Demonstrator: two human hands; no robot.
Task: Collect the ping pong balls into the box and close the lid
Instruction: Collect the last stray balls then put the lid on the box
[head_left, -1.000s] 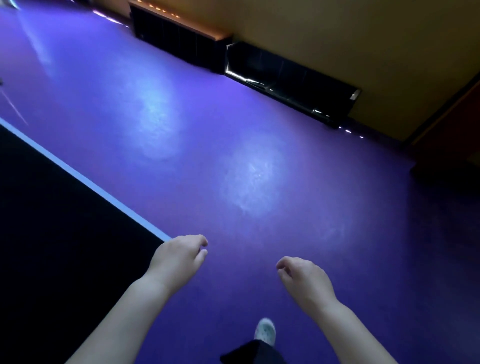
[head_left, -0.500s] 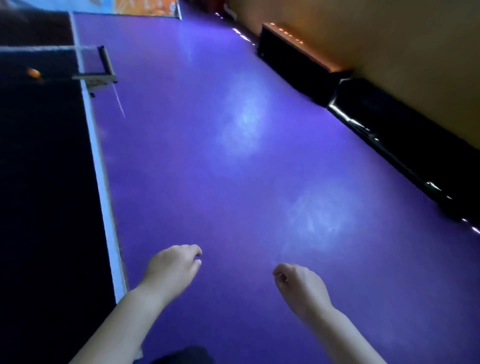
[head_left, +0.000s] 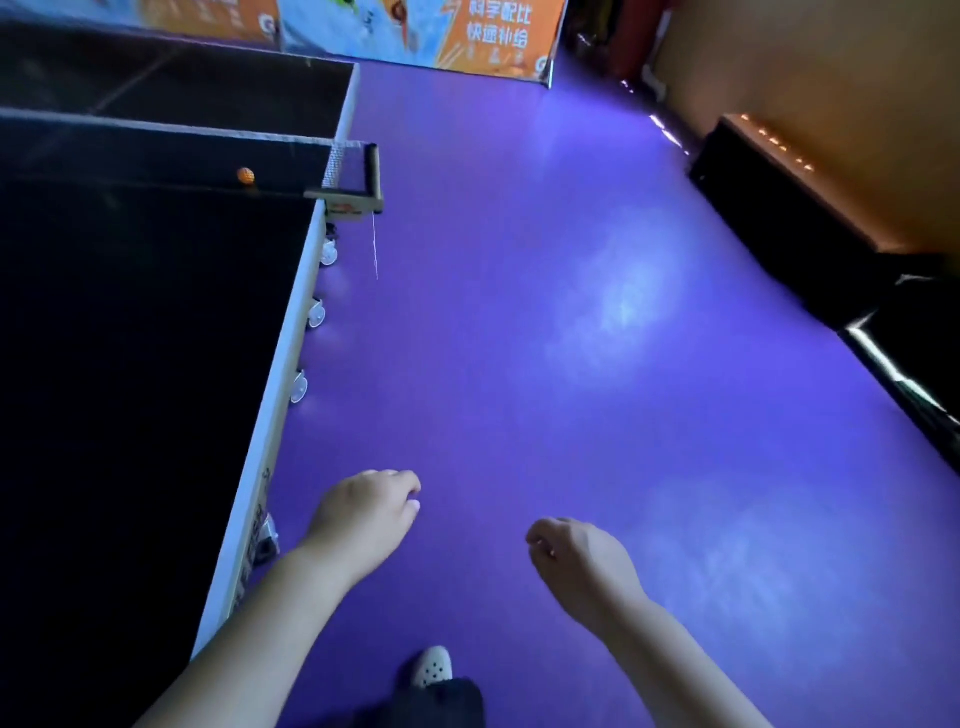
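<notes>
Orange ball (head_left: 245, 175) comes into view on the counter (head_left: 130, 338), well ahead of the left grip (head_left: 366, 519) and right grip (head_left: 582, 566), both loosely curled and empty: likely next pickup.

A table-tennis hall: dark table (head_left: 130, 338) with net (head_left: 343, 161); purple sports floor (head_left: 545, 364); sponsor banners (head_left: 467, 36)

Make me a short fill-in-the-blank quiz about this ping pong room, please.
1. The ping pong ball on the table is ____ in colour.
2. It lies close to the table's ____.
3. The floor is ____.
4. The table stands on the person's ____ side.
Missing words: orange; net; purple; left.
</notes>
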